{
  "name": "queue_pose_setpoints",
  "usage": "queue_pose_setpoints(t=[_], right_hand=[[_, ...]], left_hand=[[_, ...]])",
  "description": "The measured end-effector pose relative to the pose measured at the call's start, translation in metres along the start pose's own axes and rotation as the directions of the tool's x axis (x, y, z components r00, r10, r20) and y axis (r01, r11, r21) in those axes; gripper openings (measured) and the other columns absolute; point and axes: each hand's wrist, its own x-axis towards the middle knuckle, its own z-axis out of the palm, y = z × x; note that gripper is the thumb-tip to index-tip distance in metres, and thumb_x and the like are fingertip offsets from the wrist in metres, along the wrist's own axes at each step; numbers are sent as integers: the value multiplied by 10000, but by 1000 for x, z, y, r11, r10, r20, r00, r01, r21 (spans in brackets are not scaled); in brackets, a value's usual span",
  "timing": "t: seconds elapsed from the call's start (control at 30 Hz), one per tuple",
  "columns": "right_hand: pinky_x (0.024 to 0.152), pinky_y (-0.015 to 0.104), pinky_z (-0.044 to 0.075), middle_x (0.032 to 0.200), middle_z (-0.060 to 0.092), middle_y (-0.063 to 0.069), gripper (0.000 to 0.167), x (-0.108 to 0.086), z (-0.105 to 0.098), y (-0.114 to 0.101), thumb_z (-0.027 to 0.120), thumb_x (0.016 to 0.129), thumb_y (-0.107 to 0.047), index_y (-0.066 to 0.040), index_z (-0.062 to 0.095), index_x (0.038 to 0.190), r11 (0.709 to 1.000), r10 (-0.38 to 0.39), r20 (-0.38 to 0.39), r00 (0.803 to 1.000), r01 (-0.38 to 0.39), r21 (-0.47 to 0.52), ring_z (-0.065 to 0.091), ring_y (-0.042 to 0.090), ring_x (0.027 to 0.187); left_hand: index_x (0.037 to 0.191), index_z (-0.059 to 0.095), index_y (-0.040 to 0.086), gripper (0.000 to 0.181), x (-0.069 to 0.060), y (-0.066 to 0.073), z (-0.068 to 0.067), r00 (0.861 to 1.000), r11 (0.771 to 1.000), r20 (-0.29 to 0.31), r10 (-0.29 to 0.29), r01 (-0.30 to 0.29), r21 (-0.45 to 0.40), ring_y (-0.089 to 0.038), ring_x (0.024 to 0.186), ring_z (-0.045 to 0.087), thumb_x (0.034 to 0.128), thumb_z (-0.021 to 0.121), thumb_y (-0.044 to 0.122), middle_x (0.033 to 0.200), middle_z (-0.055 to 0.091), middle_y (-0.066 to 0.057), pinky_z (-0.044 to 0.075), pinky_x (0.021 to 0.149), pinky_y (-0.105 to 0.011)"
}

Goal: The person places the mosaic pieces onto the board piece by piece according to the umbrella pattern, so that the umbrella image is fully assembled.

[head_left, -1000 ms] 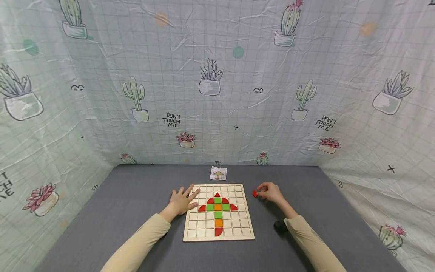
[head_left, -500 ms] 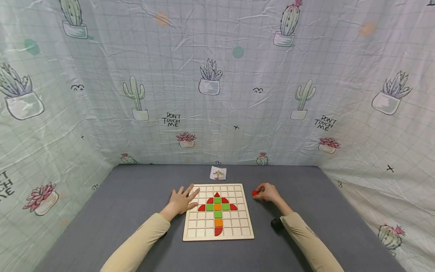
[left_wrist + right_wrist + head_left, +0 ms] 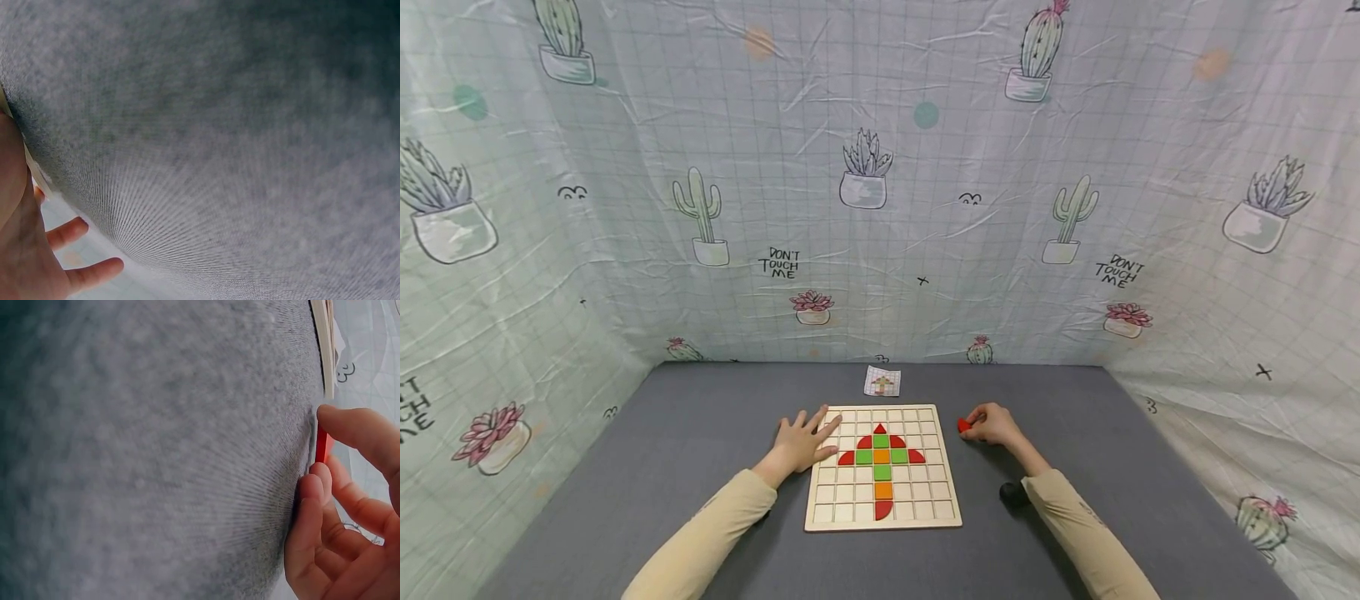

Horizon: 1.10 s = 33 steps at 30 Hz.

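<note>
A wooden grid board (image 3: pixel 917 512) lies on the dark grey table. Red, green and orange tiles (image 3: pixel 882 457) form an arrow-like figure in its cells. My left hand (image 3: pixel 798 444) rests with spread fingers on the board's left edge; the left wrist view catches part of that hand (image 3: pixel 28 250) at its border. Right of the board, my right hand (image 3: pixel 995 425) pinches a small red tile (image 3: pixel 964 426) between thumb and fingers, just over the table. In the right wrist view the tile (image 3: pixel 321 445) shows edge-on, partly covered by the fingertips.
A small printed card (image 3: pixel 882 382) with a similar coloured figure lies behind the board. Near the right sleeve sits a black round object (image 3: pixel 1013 495). A cactus-print cloth (image 3: pixel 880 275) hangs behind the table and along both sides.
My right hand and forearm have shifted slightly left, and its fingers have closed further round the red tile. The left hand stays in place on the board.
</note>
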Motion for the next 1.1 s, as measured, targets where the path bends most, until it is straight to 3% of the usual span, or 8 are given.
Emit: queue_pose_setpoints(t=[0.43, 0.83, 1.1], right_hand=[[488, 266, 471, 673, 647, 29, 226, -7, -5, -1, 741, 705, -122, 3, 660, 875, 996, 4, 66, 998, -10, 93, 557, 95, 536], [486, 334, 470, 754, 680, 100, 287, -21, 0, -19, 726, 727, -117, 34, 620, 947, 976, -94, 133, 987, 65, 206, 610, 182, 581], [444, 284, 418, 748, 659, 115, 261, -37, 14, -38, 716, 734, -94, 36, 613, 936, 961, -175, 167, 970, 132, 242, 498, 128, 509]], left_hand=[[1396, 299, 268, 563, 0, 0, 0, 1000, 1000, -4, 2, -2, -2, -337, 1209, 375, 899, 353, 526, 1462, 277, -40, 364, 805, -540], [1397, 296, 276, 563, 2, 0, 1, 1000, 1000, 1, -4, 4, -2, -334, 1208, 370, 897, 352, 530, 1465, 271, -39, 367, 802, -541], [1407, 271, 276, 571, 1, 0, -1, 1000, 1000, 23, -7, 7, 5, -334, 1225, 357, 902, 340, 532, 1472, 254, -37, 361, 811, -529]])
